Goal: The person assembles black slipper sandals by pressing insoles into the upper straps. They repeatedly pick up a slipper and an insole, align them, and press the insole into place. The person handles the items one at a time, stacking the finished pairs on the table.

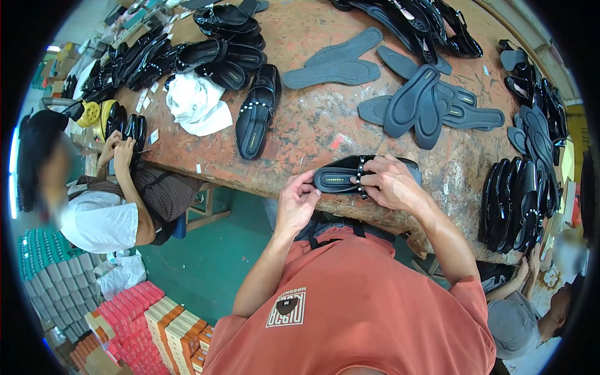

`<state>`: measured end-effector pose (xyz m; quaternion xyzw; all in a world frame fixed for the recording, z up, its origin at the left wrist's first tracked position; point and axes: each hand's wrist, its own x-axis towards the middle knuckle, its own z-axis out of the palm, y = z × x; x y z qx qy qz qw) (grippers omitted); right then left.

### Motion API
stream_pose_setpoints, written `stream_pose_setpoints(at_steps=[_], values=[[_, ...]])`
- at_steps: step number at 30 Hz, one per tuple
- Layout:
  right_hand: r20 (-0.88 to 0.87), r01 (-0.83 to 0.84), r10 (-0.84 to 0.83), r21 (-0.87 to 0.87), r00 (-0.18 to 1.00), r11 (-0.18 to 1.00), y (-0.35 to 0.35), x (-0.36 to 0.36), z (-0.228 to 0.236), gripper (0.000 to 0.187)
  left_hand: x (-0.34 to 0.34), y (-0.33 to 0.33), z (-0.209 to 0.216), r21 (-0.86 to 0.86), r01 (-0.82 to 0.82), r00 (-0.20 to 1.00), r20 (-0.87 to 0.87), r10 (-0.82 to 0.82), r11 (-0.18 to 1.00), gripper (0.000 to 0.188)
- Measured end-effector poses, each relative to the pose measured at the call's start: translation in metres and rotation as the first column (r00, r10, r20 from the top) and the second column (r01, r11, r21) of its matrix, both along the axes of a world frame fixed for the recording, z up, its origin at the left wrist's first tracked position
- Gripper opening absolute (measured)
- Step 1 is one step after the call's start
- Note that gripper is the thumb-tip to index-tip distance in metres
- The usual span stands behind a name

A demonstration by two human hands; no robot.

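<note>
Black sandal [342, 177], in hand at the near edge of the surface [312, 125], heel end pointing left.

Left hand [297, 201]: fingers pinching the heel end of the sandal, thumb on top.

Right hand [390, 183]: fingers pressed together over the studded strap [360, 178], which crosses the sandal about midway. Strap seems seated across the sole; whether its ends are fixed cannot be told. Judged: this piece is at the strap-fitting step, near done but not yet set down.

Near right, on the surface: upright row of black sandals [515, 203], packed edge to edge; these look like finished stock.

Middle, left of centre: one sandal with studs [256, 115] lying flat, and a white cloth [195, 103] just beside it.

Middle to far, centre and right: loose grey insoles [412, 100] heaped and overlapping, with two more insoles [337, 62] apart to their left. No straps show on them; judged as work left.

Far left and far centre: heaps of black sandals [187, 53], more at the far right corner [431, 22].

Left edge: a co-worker's hands [119, 150] on a pair of black sandals. Lower right: another person [531, 312], hands raised to the surface edge.

Floor, near left: stacked boxes [150, 325], red, orange and teal.

Overall judged: many pieces done, a fair count of bare insoles still open.
</note>
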<state>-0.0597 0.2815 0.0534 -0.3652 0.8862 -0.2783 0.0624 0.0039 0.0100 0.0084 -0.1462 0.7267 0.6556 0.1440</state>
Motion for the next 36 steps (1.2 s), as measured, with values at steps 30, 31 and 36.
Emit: stream_pose_setpoints(at_steps=[30,31,36], values=[[0.031,-0.031,0.018,0.484,0.999,0.875,-0.010,-0.002,0.029,0.037,-0.044,0.001,0.032,-0.719,0.333,0.387,-0.486,-0.784,0.610,0.044],[-0.029,0.027,-0.015,0.456,0.999,0.890,-0.003,0.000,0.034,0.041,-0.045,-0.002,0.027,-0.772,0.456,0.289,-0.343,-0.894,0.443,0.060],[0.749,0.775,-0.512,-0.003,0.420,0.631,0.070,0.010,0.038,0.043,-0.053,-0.006,0.027,-0.827,0.500,0.164,-0.201,-0.966,0.257,0.078]])
